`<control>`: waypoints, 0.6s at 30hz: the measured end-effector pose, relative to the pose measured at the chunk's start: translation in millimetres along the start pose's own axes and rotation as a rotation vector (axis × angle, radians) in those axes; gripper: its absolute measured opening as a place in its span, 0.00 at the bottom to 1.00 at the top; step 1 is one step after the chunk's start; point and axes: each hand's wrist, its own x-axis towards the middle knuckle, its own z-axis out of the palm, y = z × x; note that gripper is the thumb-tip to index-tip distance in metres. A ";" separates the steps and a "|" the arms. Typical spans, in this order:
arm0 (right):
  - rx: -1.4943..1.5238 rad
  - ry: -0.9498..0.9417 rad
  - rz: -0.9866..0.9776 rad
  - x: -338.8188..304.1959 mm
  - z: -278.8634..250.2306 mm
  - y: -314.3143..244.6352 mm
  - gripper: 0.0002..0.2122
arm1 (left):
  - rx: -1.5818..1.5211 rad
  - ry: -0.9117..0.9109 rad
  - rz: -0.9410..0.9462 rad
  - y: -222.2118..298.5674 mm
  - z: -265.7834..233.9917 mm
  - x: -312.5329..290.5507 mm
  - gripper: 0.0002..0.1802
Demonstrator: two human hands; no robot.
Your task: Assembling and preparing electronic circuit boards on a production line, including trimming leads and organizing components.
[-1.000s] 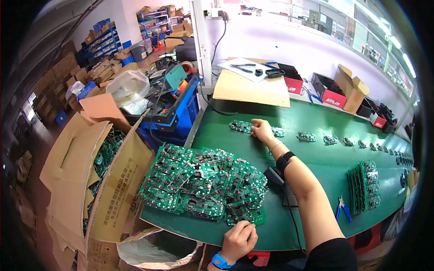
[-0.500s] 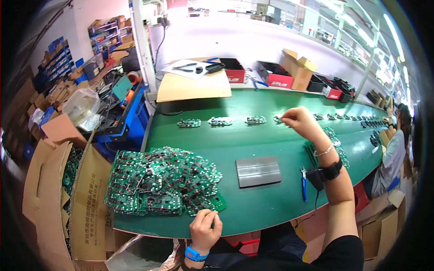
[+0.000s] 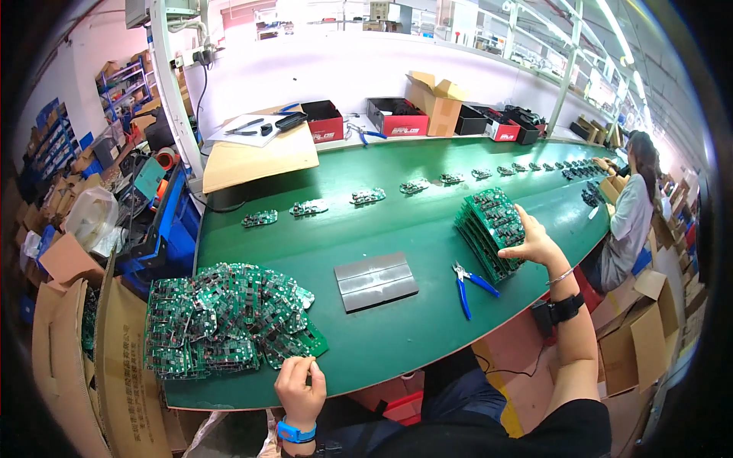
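A stack of green circuit boards (image 3: 489, 223) stands on the right part of the green workbench. My right hand (image 3: 537, 243) is at the stack's right side, thumb and fingers spread; whether it touches the boards I cannot tell. On the left lies a wide heap of circuit boards (image 3: 221, 317). At the heap's near right corner my left hand (image 3: 301, 388) is closed, its fingertips pinched together beside a board's edge. What is in that pinch, if anything, is hidden. Blue-handled cutting pliers (image 3: 467, 290) lie with jaws toward the stack, near my right hand.
A grey ridged block (image 3: 376, 281) lies mid-bench. Small boards (image 3: 368, 196) form a row across the green bench (image 3: 305, 248). Behind are a cardboard sheet (image 3: 259, 164) and red-black boxes (image 3: 397, 118). A co-worker (image 3: 630, 206) sits at right; an open carton (image 3: 126, 343) stands left.
My right hand has come back from the row of small boards to the stack, and its fingers have spread. The view has turned rightward. My left hand remains by the heap's corner.
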 end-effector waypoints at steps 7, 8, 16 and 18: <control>0.106 0.000 0.035 7.8 7.0 -0.3 0.52 | 0.041 -0.024 -0.018 2.7 -0.9 2.4 0.04; 0.107 0.002 0.035 5.6 4.8 0.5 0.52 | 0.041 -0.024 -0.016 6.6 0.5 4.1 0.04; 0.160 0.199 -0.213 -44.8 -30.4 -58.7 0.50 | -0.606 -0.325 -0.298 68.9 26.8 30.4 0.08; 0.465 0.061 -0.418 -65.4 -16.6 -75.4 0.50 | -1.009 -0.503 -0.408 74.0 47.9 36.1 0.17</control>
